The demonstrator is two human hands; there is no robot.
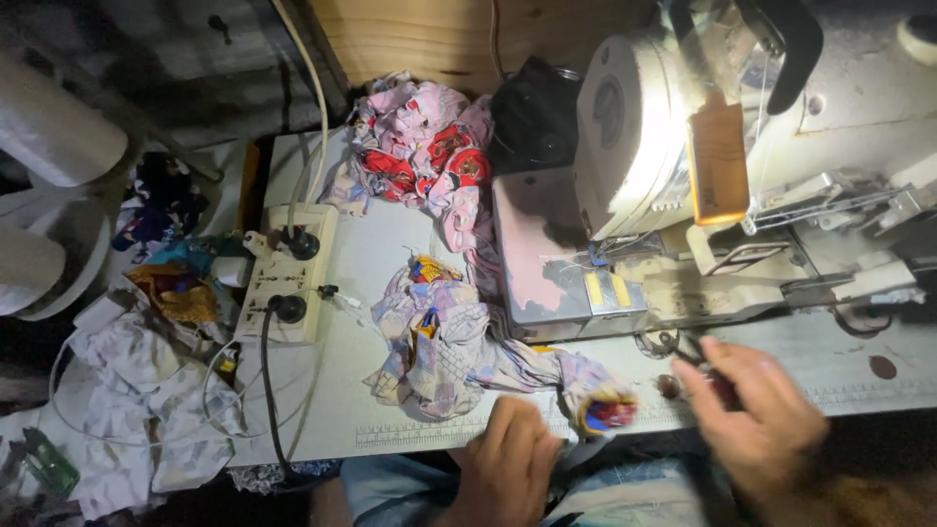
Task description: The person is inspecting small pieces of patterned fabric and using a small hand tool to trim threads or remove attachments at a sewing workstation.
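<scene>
My left hand point(508, 464) rests at the table's front edge with its fingers curled on the end of a crumpled printed fabric piece point(439, 342) that trails toward a red and yellow tip point(605, 410). To the right, blurred by motion, my right hand point(756, 410) is closed around a small dark tool; it hovers just in front of the white sewing machine point(683, 176).
A second heap of pink and red fabric point(420, 146) lies at the back. A white power strip point(288, 273) with black plugs sits at the left of the table point(381, 254). Cloth scraps and cables pile up on the far left point(146, 390).
</scene>
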